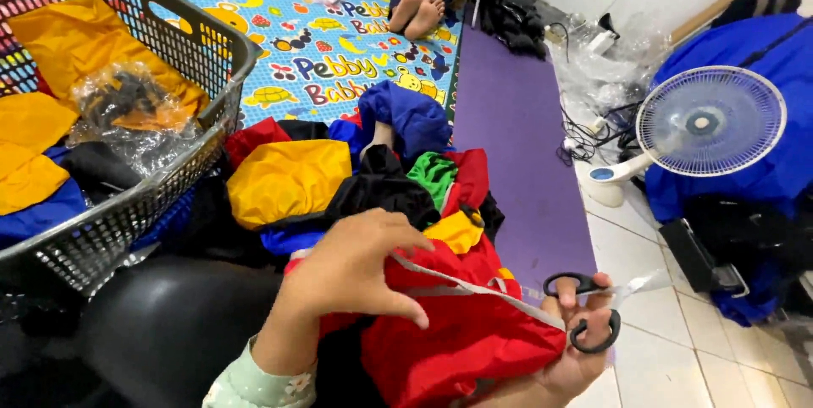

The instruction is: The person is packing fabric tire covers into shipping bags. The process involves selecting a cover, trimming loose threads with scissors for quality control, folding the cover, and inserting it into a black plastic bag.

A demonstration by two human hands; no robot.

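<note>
My left hand [356, 268] pinches the edge of a red fabric piece [457, 336] that lies on my lap, fingers on a grey strip [474, 289] running across it. My right hand [580, 349] sits at the lower right with black-handled scissors [589, 311] in its fingers, and it also grips the far end of the grey strip and the red fabric. The scissor blades are hidden behind the hand and cloth.
A pile of yellow, black, blue, green and red fabric pieces [339, 175] lies in front. A grey plastic basket [161, 179] with more fabric stands at left. A small white fan [707, 124] sits on the tile floor at right. Another person's bare feet [417, 8] rest on the patterned mat.
</note>
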